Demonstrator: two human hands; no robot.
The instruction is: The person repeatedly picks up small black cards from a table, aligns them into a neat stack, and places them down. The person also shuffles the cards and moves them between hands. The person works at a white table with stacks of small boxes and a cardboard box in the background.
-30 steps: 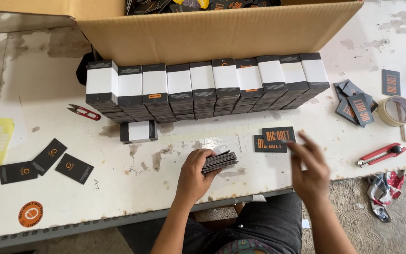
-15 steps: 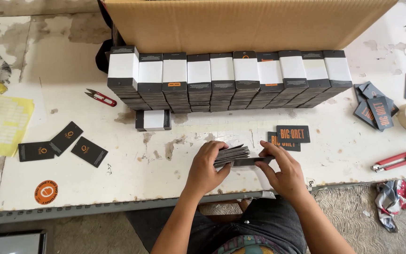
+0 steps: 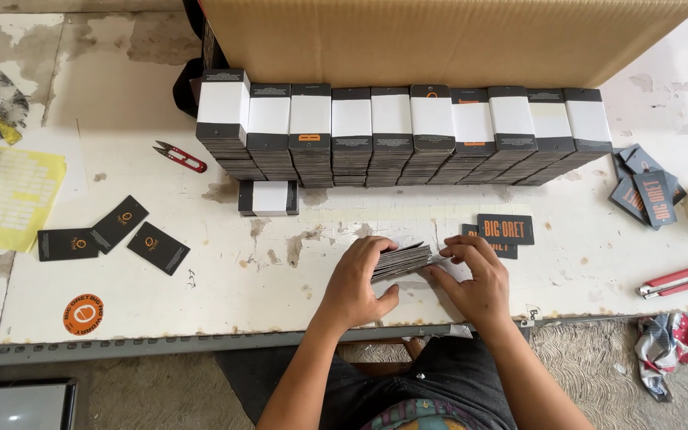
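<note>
Below, both hands are gripping a card stack (image 3: 402,259) on a white table (image 3: 224,279): left hand (image 3: 357,280) is clasping its end, right hand (image 3: 478,275) fingers are pinching its edge.

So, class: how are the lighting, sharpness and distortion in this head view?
Head view: soft, even daylight, faint shadows under the left hand and right hand; the stack of cards and table are sharp, no glare; the cardboard box is cropped at the top; straight edges barely bow.

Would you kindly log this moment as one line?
left hand: grips card stack | right hand: fingers on stack edge | surface: white table
</note>
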